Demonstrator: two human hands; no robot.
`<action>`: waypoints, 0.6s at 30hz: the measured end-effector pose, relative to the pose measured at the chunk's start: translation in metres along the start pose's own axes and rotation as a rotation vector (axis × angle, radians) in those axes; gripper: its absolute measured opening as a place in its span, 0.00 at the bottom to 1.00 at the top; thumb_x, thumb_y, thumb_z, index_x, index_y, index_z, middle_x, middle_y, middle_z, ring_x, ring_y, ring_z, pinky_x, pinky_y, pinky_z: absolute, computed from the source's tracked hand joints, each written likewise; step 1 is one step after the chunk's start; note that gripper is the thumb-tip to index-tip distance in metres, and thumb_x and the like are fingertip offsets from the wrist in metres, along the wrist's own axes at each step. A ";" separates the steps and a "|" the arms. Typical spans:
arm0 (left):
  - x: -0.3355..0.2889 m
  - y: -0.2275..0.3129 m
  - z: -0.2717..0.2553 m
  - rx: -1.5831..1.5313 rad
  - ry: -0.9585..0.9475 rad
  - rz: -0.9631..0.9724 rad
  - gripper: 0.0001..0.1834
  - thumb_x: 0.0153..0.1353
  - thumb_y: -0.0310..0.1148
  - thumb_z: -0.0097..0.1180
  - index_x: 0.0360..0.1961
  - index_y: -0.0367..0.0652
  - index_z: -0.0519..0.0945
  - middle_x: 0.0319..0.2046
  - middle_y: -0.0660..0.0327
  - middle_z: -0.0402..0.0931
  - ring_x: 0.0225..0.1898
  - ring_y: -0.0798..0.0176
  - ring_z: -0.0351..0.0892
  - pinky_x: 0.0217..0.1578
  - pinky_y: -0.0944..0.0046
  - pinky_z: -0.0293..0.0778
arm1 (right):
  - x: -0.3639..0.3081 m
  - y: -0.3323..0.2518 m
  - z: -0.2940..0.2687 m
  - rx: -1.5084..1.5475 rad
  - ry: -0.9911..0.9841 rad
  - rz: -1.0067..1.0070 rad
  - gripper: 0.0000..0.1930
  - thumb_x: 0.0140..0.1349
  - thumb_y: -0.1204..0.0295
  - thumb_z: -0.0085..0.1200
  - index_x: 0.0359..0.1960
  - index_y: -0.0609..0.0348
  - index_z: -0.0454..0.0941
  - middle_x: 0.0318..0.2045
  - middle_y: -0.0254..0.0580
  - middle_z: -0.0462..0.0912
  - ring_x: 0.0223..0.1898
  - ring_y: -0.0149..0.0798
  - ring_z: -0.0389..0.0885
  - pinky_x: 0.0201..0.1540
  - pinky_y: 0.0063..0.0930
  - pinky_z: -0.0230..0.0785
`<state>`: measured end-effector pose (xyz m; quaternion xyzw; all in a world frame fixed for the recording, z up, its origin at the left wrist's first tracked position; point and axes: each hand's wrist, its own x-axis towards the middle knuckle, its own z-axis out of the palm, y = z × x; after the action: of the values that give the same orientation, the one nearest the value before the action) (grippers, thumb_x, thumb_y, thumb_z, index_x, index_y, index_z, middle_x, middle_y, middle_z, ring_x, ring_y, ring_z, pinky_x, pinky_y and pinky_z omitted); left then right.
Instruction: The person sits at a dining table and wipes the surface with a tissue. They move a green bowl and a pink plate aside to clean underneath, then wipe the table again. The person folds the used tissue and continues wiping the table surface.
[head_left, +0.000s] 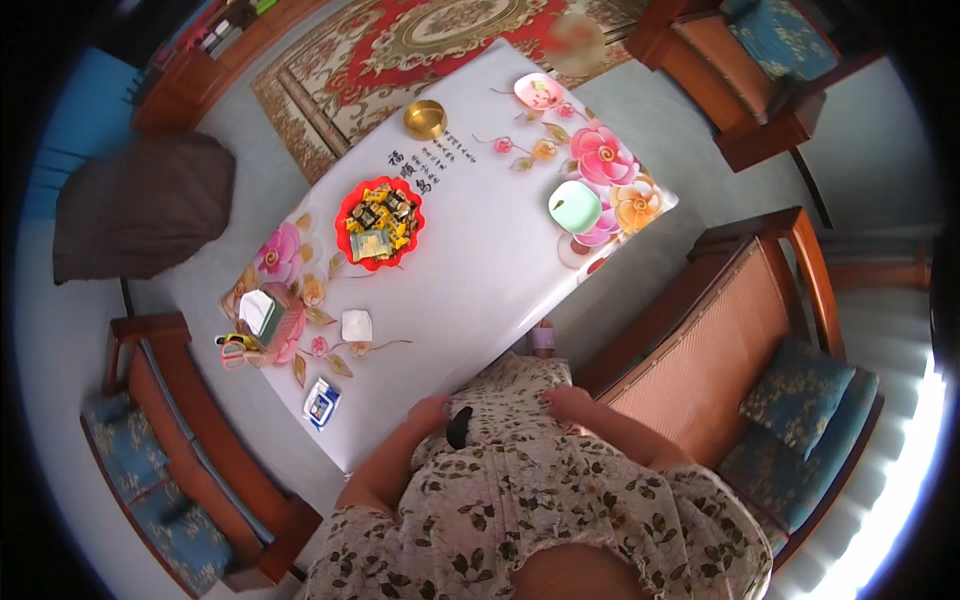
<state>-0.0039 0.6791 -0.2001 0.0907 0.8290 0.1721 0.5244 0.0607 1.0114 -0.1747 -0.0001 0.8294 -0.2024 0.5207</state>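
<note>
My left hand (430,412) is at the front of my floral dress (520,470), by the near edge of the table (470,270). Its fingers look curled, and what they hold, if anything, is hidden. A small black object (460,428) lies against the dress beside that hand. On the other side my right hand (568,403) is closed against the dress, its contents too small to make out. Nearest the left hand on the tabletop are a blue-and-white packet (321,402) and a white folded tissue (357,325). Neither hand touches them.
A red scalloped tray (344,222) holds wrapped snacks. Farther off are a gold bowl (426,120), a pink dish (539,92) and a green dish (574,207). A tissue box (262,315) and scissors (238,354) sit left. Wooden sofas (690,350) flank the table.
</note>
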 end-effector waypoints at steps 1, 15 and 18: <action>-0.013 0.023 0.001 0.030 0.008 -0.035 0.23 0.48 0.36 0.59 0.49 0.49 0.76 0.46 0.50 0.77 0.50 0.47 0.75 0.49 0.53 0.71 | 0.015 0.018 -0.003 -0.075 -0.065 -0.030 0.17 0.56 0.61 0.53 0.48 0.47 0.75 0.42 0.45 0.78 0.44 0.49 0.78 0.42 0.46 0.72; 0.046 0.093 0.123 -0.197 -0.017 -0.084 0.12 0.58 0.34 0.48 0.40 0.43 0.78 0.38 0.48 0.78 0.41 0.44 0.78 0.42 0.49 0.73 | 0.072 0.129 -0.026 -0.231 -0.106 -0.376 0.06 0.58 0.69 0.50 0.34 0.53 0.76 0.38 0.48 0.75 0.44 0.52 0.75 0.43 0.45 0.69; 0.085 0.036 0.242 -0.280 0.056 -0.456 0.12 0.60 0.37 0.45 0.40 0.49 0.79 0.39 0.51 0.79 0.40 0.45 0.79 0.43 0.47 0.72 | 0.063 0.106 -0.051 -0.168 -0.222 -0.349 0.05 0.59 0.71 0.49 0.36 0.55 0.73 0.37 0.50 0.76 0.41 0.52 0.76 0.40 0.46 0.69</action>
<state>0.1763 0.7863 -0.3529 -0.1767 0.8103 0.1650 0.5339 0.0102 1.1127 -0.2452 -0.2091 0.7684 -0.2185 0.5640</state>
